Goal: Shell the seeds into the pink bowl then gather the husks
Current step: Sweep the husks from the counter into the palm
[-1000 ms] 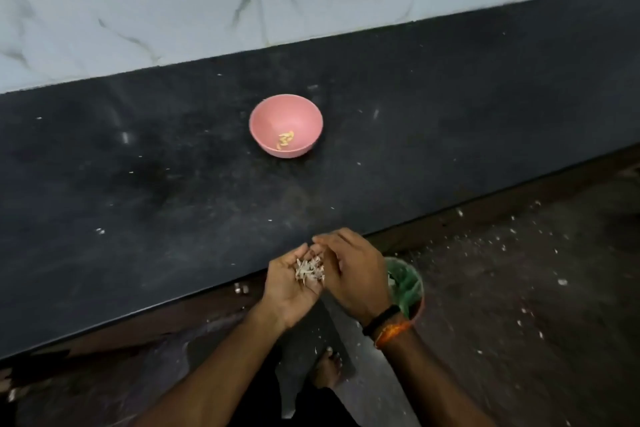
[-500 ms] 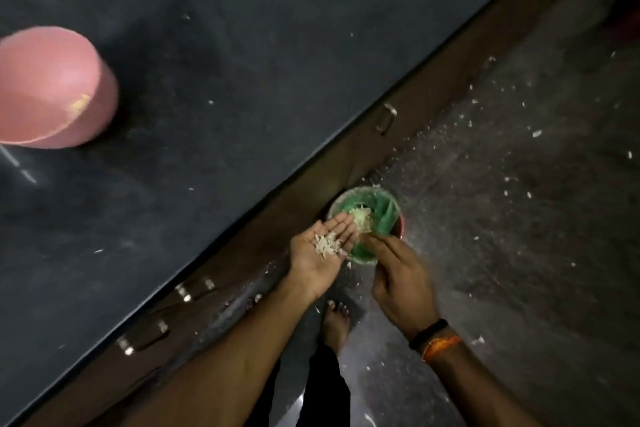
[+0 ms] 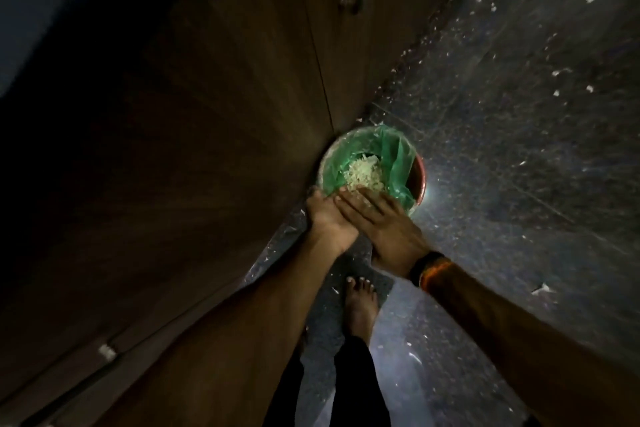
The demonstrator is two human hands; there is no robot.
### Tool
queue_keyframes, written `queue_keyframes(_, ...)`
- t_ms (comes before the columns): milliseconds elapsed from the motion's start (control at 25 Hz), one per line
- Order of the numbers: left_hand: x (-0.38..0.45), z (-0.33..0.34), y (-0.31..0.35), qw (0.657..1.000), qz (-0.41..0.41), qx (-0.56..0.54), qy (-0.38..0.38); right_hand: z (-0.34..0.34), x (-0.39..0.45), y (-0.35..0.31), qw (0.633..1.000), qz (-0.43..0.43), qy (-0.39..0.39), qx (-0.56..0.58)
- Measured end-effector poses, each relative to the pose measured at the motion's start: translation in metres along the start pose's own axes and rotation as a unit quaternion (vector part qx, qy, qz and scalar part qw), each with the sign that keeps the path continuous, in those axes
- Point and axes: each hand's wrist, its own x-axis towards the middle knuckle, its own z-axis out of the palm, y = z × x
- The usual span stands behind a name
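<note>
Floor (image 3: 519, 114) | husks (image 3: 365, 174) in bin (image 3: 417, 173), beyond flat hands: left (image 3: 329, 215), right (image 3: 384, 229), grip released

Head view looks steeply down at floor (image 3: 519, 114).

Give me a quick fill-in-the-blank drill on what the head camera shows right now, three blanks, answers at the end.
1. The small round bin is lined with a ____ plastic bag.
2. The pale pile of husks lies ____ that bag.
3. The right hand lies across the ____ hand, both hands just over the bin's near rim.

Missing words: green; inside; left
</note>
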Motion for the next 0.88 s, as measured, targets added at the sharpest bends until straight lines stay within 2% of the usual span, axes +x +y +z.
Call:
queue_keyframes(120, 0.020, -0.002, 0.010, 1.000, -0.003, 0.008, -0.018, 0.014, 0.016, 0.025, 0.996, 0.070, -0.056, 0.013)
queue_keyframes(200, 0.034, -0.002, 0.016, 1.000, 0.000, 0.029, -0.012, 0.016, 0.022, 0.027, 0.993, 0.114, -0.023, 0.028)
queue_keyframes(240, 0.039, -0.002, 0.018, 0.999, 0.001, 0.036, -0.007, 0.016, 0.024, 0.024, 0.993, 0.112, 0.002, 0.045)
queue_keyframes(320, 0.045, 0.000, 0.021, 0.999, 0.002, 0.049, -0.001, 0.025, 0.026, 0.015, 0.996, 0.058, 0.040, 0.052)
queue_keyframes(400, 0.047, 0.002, 0.025, 0.998, -0.004, 0.063, -0.003, 0.032, 0.030, 0.020, 0.998, 0.048, 0.013, 0.024)
queue_keyframes(520, 0.049, -0.001, 0.032, 0.996, -0.007, 0.090, 0.003, 0.032, 0.040, 0.029, 0.984, 0.174, 0.005, 0.029)
queue_keyframes(560, 0.049, -0.002, 0.035, 0.995, -0.009, 0.097, 0.009, 0.031, 0.043, 0.027, 0.982, 0.180, 0.021, 0.045)
queue_keyframes(680, 0.047, -0.002, 0.038, 0.995, -0.021, 0.100, 0.002, 0.031, 0.045, 0.019, 0.998, 0.064, 0.010, 0.024)
queue_keyframes(720, 0.047, -0.002, 0.037, 0.995, -0.022, 0.102, 0.007, 0.031, 0.044, 0.019, 0.997, 0.071, -0.014, 0.017)
queue_keyframes(760, 0.046, -0.003, 0.036, 0.994, -0.023, 0.108, 0.009, 0.029, 0.045, 0.020, 0.992, 0.122, -0.039, 0.024)
queue_keyframes(800, 0.046, -0.005, 0.036, 0.993, -0.025, 0.112, 0.011, 0.028, 0.047, 0.019, 0.985, 0.167, -0.020, 0.040)
queue_keyframes(840, 0.046, -0.007, 0.037, 0.993, -0.026, 0.111, 0.010, 0.024, 0.049, 0.015, 0.984, 0.173, 0.003, 0.049)
queue_keyframes(880, 0.045, -0.008, 0.038, 0.994, -0.028, 0.106, 0.007, 0.025, 0.050, 0.011, 0.988, 0.143, 0.016, 0.049)
